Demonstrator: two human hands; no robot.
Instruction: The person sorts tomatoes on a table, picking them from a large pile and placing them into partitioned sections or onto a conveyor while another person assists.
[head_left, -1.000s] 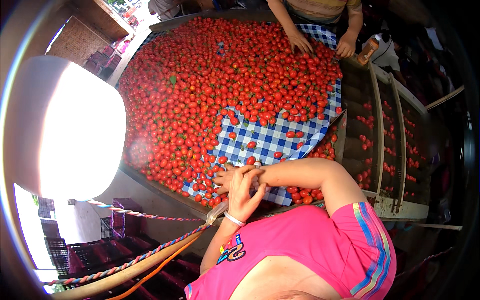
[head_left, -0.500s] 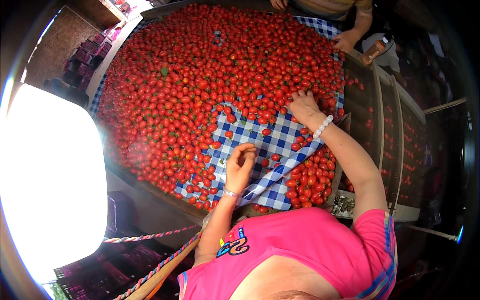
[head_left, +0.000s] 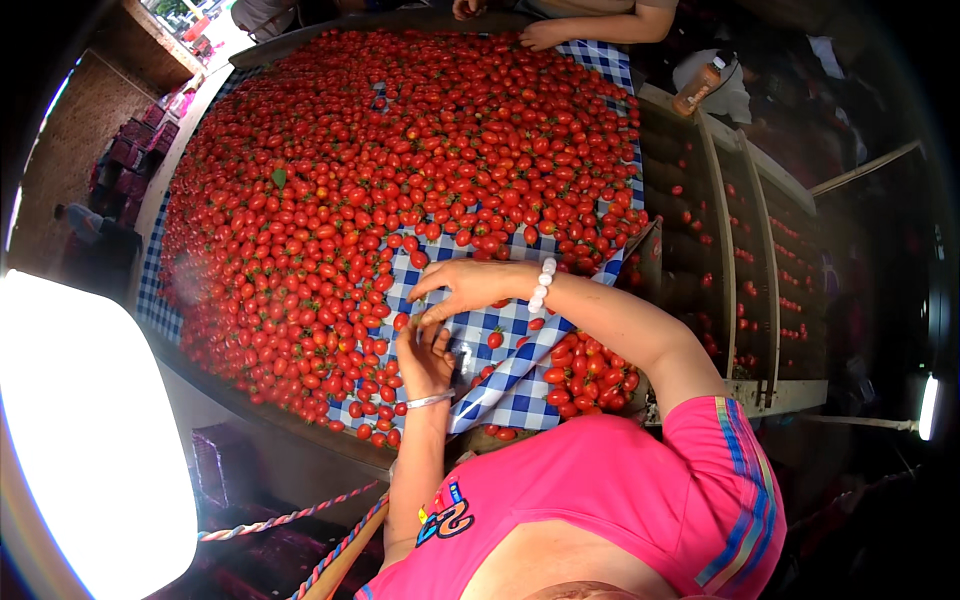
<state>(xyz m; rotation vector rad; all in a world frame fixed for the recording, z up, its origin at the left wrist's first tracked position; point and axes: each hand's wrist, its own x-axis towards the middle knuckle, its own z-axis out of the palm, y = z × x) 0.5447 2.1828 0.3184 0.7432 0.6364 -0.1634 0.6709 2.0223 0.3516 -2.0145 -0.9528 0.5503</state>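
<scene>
Small red cherry tomatoes (head_left: 330, 200) cover most of a blue-and-white checked cloth (head_left: 515, 335). My right hand (head_left: 470, 285), with a white beaded bracelet, reaches leftward over a bare patch of the cloth. Its fingers are bent and apart, and no tomato shows in them. Just below it, my left hand (head_left: 425, 358) is cupped with fingers apart, palm partly turned up, a bangle at the wrist. The fingertips of both hands almost meet. One tomato (head_left: 401, 322) lies beside them at the pile's edge; whether a finger touches it I cannot tell.
Beside my right forearm, a separate heap of tomatoes (head_left: 590, 375) lies past a fold of cloth. Slatted lanes (head_left: 745, 250) carrying tomatoes run along the right. A bottle (head_left: 698, 88) stands at their far end. Across the table rests another person's hand (head_left: 545, 35). A bright lamp glares left.
My right hand has come from the pile's right side leftward and nearer, to above my left hand. The view has shifted a little. The other person's arm has moved left along the far edge.
</scene>
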